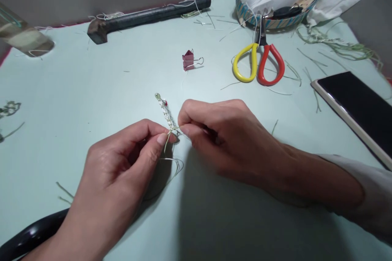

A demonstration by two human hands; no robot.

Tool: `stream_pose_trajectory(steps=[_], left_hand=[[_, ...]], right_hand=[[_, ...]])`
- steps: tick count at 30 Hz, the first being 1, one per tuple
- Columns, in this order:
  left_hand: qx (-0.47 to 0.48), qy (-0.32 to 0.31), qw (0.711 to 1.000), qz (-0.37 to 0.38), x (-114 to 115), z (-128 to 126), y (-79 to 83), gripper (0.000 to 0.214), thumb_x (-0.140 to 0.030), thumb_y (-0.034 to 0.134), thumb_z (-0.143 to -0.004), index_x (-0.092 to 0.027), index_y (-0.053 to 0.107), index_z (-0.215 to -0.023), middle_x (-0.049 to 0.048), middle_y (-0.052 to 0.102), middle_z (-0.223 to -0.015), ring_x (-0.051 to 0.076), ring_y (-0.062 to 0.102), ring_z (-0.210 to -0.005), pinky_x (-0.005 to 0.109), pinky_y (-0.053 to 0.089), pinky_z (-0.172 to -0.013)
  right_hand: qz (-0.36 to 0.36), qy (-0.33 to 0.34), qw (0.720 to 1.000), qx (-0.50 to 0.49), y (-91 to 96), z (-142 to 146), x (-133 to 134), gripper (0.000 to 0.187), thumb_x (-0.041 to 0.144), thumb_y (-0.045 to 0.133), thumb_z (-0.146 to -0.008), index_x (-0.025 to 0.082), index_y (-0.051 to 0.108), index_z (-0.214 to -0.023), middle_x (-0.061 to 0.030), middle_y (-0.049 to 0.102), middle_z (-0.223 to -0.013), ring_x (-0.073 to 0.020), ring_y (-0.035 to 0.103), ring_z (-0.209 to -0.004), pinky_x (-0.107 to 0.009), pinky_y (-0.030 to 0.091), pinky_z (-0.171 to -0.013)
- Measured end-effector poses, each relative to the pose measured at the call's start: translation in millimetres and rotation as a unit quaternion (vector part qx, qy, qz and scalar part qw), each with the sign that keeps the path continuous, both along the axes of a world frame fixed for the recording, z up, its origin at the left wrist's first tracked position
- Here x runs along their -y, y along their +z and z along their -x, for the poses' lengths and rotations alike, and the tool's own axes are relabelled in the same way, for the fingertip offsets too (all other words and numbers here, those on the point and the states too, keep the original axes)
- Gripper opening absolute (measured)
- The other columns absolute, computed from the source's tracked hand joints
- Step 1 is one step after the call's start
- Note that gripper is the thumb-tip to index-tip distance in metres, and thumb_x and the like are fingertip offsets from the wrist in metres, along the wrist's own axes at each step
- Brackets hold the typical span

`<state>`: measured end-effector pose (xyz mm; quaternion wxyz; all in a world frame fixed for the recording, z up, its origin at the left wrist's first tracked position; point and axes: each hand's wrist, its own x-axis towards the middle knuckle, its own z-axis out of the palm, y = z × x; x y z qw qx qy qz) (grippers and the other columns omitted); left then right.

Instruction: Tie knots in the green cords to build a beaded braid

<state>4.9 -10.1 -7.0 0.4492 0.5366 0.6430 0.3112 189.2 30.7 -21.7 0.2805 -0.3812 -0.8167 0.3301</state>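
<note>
A short braided cord piece (pixel 166 113), white and pale green with a loop at its top and a small red spot beside it, stands out between my hands over the table. My left hand (pixel 128 163) pinches its lower end between thumb and forefinger, where thin green cord ends hang down. Just to the right, my right hand (pixel 226 134) is closed, thumb against forefinger, on a thin cord that runs from the braid's lower end. Below the fingertips a loose loop of cord (pixel 180 166) curls over the tabletop.
Beyond the hands lie a maroon binder clip (pixel 188 61) and scissors (pixel 271 63) with yellow and red handles. A dark metal bar (pixel 153 17) lies along the back. A basket (pixel 281 22), a phone (pixel 358 106) and cord scraps (pixel 343 47) occupy the right side. A black curved object (pixel 33 228) is at lower left.
</note>
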Motion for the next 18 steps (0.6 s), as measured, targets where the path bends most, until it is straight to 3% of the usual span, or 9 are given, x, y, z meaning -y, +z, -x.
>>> stream_pose_trajectory(steps=[4, 10, 18], left_hand=[[0.022, 0.011, 1.000, 0.009, 1.2, 2.8, -5.5, 0.021, -0.046, 0.074, -0.084, -0.026, 0.073, -0.075, -0.0062, 0.050, -0.055, 0.006, 0.033, -0.045, 0.017, 0.028, -0.038], [0.066, 0.054, 0.996, 0.020, 1.7, 11.4, -18.6, 0.026, -0.052, 0.080, -0.078, -0.029, 0.074, -0.089, -0.0050, 0.045, -0.055, 0.010, 0.034, -0.047, 0.020, 0.027, -0.037], [0.060, 0.040, 0.997, 0.033, 1.1, 14.3, -19.3, 0.025, -0.052, 0.079, -0.079, -0.028, 0.074, -0.082, -0.0037, 0.042, -0.058, 0.010, 0.031, -0.048, 0.023, 0.024, -0.038]], right_hand=[[0.011, -0.009, 1.000, -0.011, -1.4, 0.3, 0.1, 0.018, 0.013, 0.049, -0.092, 0.020, 0.051, -0.076, 0.0088, 0.035, -0.060, -0.0058, 0.027, -0.054, -0.024, 0.027, -0.056], [-0.001, 0.002, 0.998, -0.061, -6.5, 1.8, -1.1, 0.015, 0.010, 0.052, -0.089, 0.018, 0.055, -0.076, 0.0098, 0.033, -0.060, -0.0056, 0.026, -0.055, -0.023, 0.027, -0.056], [0.010, 0.009, 0.999, -0.045, -4.7, 2.6, 0.6, 0.014, 0.011, 0.052, -0.090, 0.018, 0.057, -0.079, 0.0099, 0.033, -0.060, -0.0062, 0.027, -0.055, -0.024, 0.027, -0.056]])
